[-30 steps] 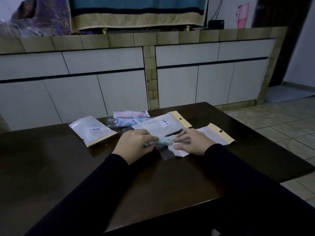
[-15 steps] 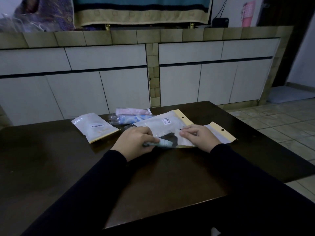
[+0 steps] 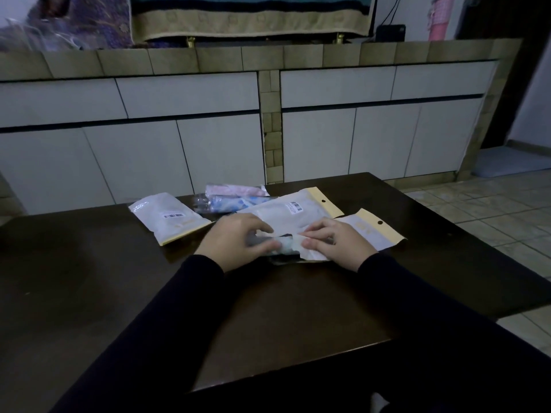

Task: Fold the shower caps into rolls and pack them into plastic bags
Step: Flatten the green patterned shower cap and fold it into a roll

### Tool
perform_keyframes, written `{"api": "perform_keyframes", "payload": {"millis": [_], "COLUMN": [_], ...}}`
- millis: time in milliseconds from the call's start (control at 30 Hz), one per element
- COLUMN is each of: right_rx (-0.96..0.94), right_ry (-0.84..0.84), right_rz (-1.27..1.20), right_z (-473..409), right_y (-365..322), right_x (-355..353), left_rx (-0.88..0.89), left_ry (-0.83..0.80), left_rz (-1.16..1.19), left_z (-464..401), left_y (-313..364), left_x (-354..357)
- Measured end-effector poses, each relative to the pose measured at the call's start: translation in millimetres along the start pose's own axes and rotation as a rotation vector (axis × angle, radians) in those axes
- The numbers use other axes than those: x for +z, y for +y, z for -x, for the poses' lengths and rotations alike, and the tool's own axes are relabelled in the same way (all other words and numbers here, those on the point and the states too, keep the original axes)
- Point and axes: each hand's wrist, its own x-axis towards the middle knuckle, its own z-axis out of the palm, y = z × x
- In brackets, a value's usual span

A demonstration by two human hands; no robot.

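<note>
On dark desk (image 3: 89, 293), left hand (image 3: 235, 242) curled round rolled shower cap (image 3: 280, 245), feeding it into plastic bag (image 3: 316, 254). Right hand (image 3: 337, 242) pinching bag mouth, fingers bent. Second bag (image 3: 298, 210) just behind, third bag (image 3: 168, 217) off left.

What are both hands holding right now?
Left hand: grips the rolled shower cap, feeding it into the bag.
Right hand: pinches the plastic bag at its open mouth.

table (image 3: 119, 293): dark glossy wood | bags (image 3: 167, 217): frosted glossy plastic | cabinet fronts (image 3: 384, 138): smooth, matt
</note>
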Motion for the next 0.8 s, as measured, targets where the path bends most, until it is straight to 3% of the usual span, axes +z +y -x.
{"api": "perform_keyframes", "payload": {"millis": [67,200,333,467,567,667,800], "right_rx": [0.000,0.005,-0.064,-0.094,-0.094,0.031,0.130], "right_ry": [0.012,0.004,-0.028,-0.020,0.077,0.220,0.142], "right_rz": [0.001,0.073,0.200,0.153,0.297,0.473,0.270], "right_z": [0.3,1.6,2.3,5.0,6.8,6.9,6.5], "right_y": [0.2,0.3,-4.5,-9.7,-12.1,-12.7,-8.5], "right_x": [0.1,1.2,3.3,4.0,-0.3,-2.7,1.8], "left_rx": [-0.047,-0.185,-0.224,-0.248,-0.333,-0.399,-0.517], "left_ry": [-0.001,-0.191,-0.166,-0.183,-0.198,-0.223,-0.185], "left_rz": [-0.016,0.083,0.243,0.348,0.562,0.812,0.884], "left_z": [3.9,8.2,8.3,4.2,5.3,7.7,6.5], "left_y": [-11.7,-24.6,-14.4,12.7,14.7,3.8,2.3], "left_x": [-5.9,-5.9,-5.8,6.0,4.2,-2.5,0.4]}}
